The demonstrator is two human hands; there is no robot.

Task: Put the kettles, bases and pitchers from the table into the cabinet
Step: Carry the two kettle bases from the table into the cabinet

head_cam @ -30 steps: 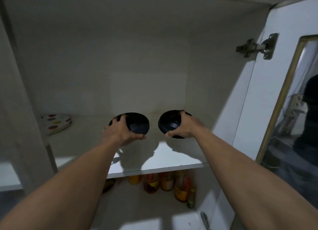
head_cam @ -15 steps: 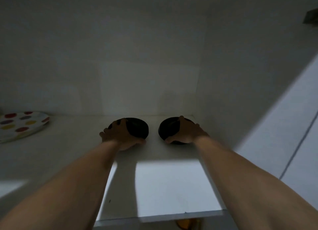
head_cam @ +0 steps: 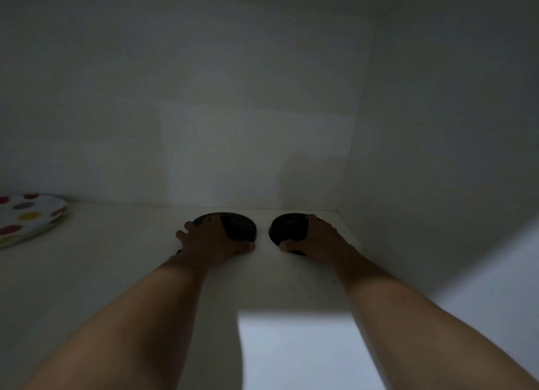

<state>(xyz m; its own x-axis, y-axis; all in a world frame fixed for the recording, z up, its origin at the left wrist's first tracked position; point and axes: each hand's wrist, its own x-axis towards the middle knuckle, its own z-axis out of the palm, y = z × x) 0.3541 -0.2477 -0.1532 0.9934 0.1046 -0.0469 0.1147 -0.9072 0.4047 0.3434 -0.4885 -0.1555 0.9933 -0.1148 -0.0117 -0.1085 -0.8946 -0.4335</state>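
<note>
- Since half a second ago both bases sit deeper on the cabinet shelf (head_cam: 116,273), nearer the back wall; the shelf's front edge has left view.
- A spotted plate (head_cam: 27,219) lies far left.
- The left hand (head_cam: 211,239), its grip closed, clasps the left base (head_cam: 240,226), lying flat.
- The right hand (head_cam: 316,242) likewise clasps the right base (head_cam: 288,228), flat, near the side wall.
- The round discs show no long axis.

Both hands (left (head_cam: 210,238), right (head_cam: 316,239)) gripping black bases (head_cam: 239,226) on cabinet shelf (head_cam: 116,258)
</note>
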